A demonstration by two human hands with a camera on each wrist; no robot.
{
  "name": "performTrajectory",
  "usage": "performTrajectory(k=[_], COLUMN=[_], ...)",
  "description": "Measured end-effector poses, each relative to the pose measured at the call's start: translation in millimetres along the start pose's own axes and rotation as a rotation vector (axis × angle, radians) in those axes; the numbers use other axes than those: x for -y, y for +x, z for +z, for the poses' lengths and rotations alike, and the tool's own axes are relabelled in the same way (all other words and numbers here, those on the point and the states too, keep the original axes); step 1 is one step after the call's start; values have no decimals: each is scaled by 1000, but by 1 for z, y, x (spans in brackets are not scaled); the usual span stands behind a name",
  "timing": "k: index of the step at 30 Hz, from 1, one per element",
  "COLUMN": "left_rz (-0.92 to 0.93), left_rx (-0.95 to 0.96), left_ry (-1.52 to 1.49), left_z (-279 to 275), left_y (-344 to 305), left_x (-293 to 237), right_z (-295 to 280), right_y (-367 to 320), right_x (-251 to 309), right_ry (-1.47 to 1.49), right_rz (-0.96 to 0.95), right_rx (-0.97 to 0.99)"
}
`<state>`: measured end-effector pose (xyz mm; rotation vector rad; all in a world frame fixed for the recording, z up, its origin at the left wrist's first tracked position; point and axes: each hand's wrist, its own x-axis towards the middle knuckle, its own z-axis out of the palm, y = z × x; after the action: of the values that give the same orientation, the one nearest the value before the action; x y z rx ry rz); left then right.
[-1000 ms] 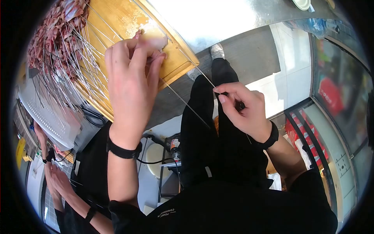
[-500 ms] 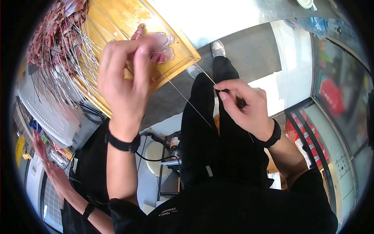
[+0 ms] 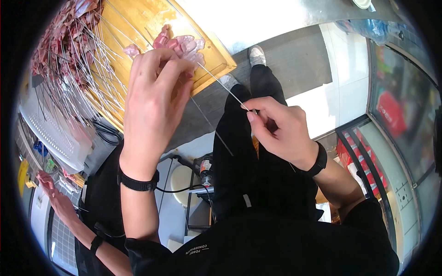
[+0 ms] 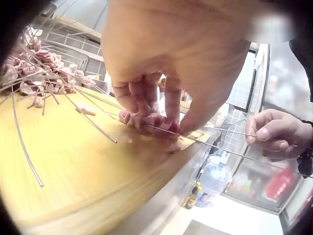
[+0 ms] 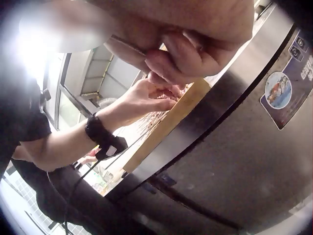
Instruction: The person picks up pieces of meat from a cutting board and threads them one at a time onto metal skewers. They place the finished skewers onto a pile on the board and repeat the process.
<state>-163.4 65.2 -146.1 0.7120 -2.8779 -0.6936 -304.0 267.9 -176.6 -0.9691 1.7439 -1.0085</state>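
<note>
Meat (image 3: pixel 184 43), hidden under left hand (image 3: pixel 152 101) 1 s ago, now shows.

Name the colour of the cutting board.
Light yellow wood; the cutting board shows best in the left wrist view.

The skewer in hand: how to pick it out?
Find the wooden board, then the raw meat at its corner. One skewer runs from there off the edge into the grip of the right hand; the other skewers lie heaped on the board.
</note>
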Motion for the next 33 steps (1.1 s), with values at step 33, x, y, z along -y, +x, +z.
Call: performTrajectory(k=[33], left_rz=[-8], left_rx=[-76], left_ry=[-114], left_z=[7], left_y=[7], left_x=[18], right_z=[-6], right_y=[9], right_x=[6], right_ry=[-76], right_rz=[-39], right_rx=[15])
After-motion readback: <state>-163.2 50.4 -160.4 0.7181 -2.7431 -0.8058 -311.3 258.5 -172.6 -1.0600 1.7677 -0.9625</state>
